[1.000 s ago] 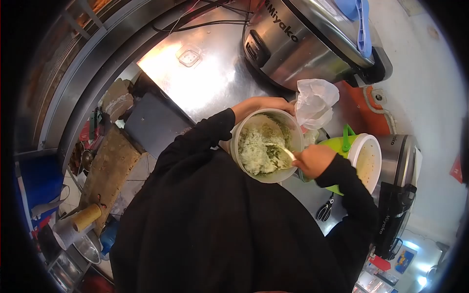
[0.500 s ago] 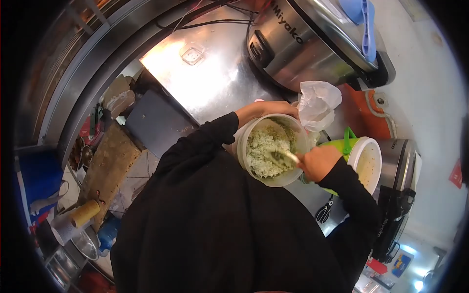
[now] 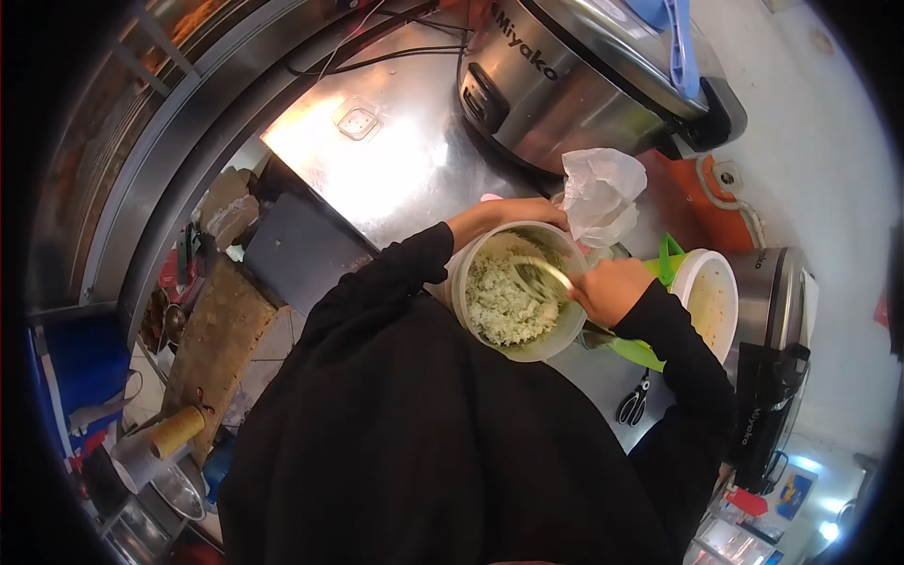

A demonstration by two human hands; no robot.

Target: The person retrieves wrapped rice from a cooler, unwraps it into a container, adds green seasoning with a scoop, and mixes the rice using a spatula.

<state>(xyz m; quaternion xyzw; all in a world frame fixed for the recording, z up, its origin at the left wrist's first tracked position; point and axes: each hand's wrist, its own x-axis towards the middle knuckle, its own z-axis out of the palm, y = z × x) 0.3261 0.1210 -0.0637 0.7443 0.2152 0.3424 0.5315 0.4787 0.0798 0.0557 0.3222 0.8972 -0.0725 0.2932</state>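
A round translucent tub point(image 3: 462, 294) holds white rice point(image 3: 508, 306) with green bits, tilted against the front of my black clothing. My left hand point(image 3: 513, 215) is wrapped over the tub's far rim, its fingers partly hidden behind the tub. In my right hand point(image 3: 607, 290) is the handle of a pale spoon point(image 3: 548, 273). The spoon's blurred head lies inside the tub, at the upper right part of the rice. A crumpled white bag point(image 3: 603, 196) stands just beyond my left hand.
A large Miyako cooker point(image 3: 565, 89) is at the top, with a blue scoop point(image 3: 685, 56) on it. Right of my right hand stands a green bucket point(image 3: 713, 306). Black scissors point(image 3: 634, 403) lie nearby. A clear lid point(image 3: 358, 121) is on the metal counter point(image 3: 405, 169).
The spoon has moved about in the tub, and the rice has shifted lower left, with its surface rearranged. My left hand stays on the tub. The view has moved slightly.
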